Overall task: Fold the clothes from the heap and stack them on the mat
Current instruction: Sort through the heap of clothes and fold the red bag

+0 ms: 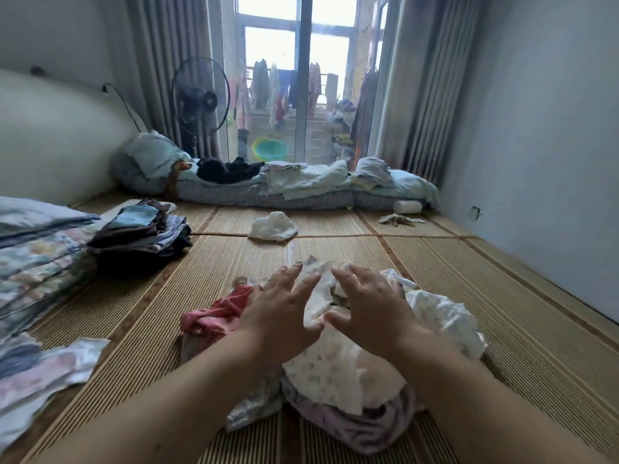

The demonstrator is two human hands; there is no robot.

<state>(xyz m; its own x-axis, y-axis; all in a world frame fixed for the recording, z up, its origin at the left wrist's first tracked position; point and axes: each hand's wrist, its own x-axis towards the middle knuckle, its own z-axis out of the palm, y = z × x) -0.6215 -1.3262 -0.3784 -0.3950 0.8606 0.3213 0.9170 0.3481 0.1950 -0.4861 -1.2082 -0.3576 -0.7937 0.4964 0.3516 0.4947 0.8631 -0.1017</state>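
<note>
My left hand and right hand over the heap, fingers spread, gripping nothing, folded stack left of it

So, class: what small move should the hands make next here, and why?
Probably pinch the small white garment and lift it clear of the heap. The left hand and right hand are both open, fingers spread, on either side of it, and it lies crumpled on top, not yet folded.

heap white, pink, lilac; mat tan striped; basin green
</note>
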